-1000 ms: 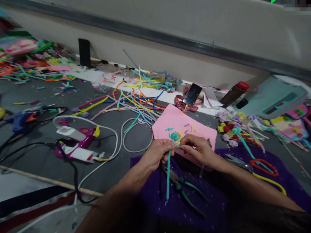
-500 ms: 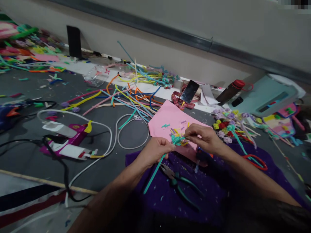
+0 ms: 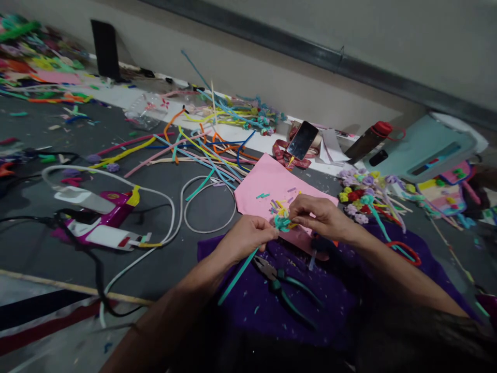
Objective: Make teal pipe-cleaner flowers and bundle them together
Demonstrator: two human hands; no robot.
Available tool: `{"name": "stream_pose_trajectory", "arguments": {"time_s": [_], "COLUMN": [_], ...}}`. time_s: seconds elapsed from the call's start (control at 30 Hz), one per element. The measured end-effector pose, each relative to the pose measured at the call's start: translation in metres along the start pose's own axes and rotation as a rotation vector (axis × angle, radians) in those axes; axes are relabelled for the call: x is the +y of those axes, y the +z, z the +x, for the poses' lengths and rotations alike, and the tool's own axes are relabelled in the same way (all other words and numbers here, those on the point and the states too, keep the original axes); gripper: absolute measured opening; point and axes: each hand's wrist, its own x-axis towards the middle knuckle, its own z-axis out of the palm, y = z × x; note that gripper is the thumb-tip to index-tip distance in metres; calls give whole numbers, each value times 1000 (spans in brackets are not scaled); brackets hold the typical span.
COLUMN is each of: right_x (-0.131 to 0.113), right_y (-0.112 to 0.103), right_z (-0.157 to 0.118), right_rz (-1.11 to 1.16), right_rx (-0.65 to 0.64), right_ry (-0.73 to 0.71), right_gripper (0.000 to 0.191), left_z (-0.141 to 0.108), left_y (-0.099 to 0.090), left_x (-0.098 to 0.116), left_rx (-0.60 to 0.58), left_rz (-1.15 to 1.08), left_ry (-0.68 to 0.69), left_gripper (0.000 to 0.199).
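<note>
Between my hands is a teal pipe-cleaner flower (image 3: 282, 223), its long teal stem (image 3: 237, 277) slanting down to the left. My left hand (image 3: 250, 235) pinches it just under the flower head. At the flower's right side, my right hand (image 3: 320, 215) has thumb and fingertips closed on its edge; a small yellow bit shows by the fingertips. Below the flower lies a pink foam sheet (image 3: 264, 178) scattered with short cut pipe-cleaner pieces (image 3: 277, 205). Pliers with green handles (image 3: 285, 285) rest, jaws apart, on a purple cloth (image 3: 267, 316) close to me.
A magenta-and-white glue gun (image 3: 104, 223) with looping cables lies at the left. Loose pipe cleaners (image 3: 194, 147) spread behind my hands. A phone (image 3: 303, 141), a dark bottle with red lid (image 3: 368, 142), a pale teal bin (image 3: 430, 147) and finished flowers (image 3: 357, 199) stand or lie at the right.
The view has shifted slightly, so the table things sit a little further left and higher. Both hands stay on the teal flower; its stem has swung slightly left.
</note>
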Motion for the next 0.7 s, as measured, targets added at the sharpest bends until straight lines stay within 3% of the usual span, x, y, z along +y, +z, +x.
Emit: {"name": "stream_pose_trajectory", "arguments": {"time_s": [0.3, 0.57, 0.7], "right_x": [-3, -4, -5], "right_y": [17, 30, 21], "right_z": [0, 6, 1], "right_rz": [-132, -92, -44], "right_rx": [84, 147, 134], "right_ry": [-72, -59, -23], "right_gripper": [7, 8, 13], "left_z": [2, 2, 2], "left_y": [-2, 0, -1], "left_x": [0, 2, 4], "left_rx": [-52, -20, 26], "left_rz": [-320, -382, -364], "left_ry": [-71, -24, 0], "left_gripper": [30, 28, 24]}}
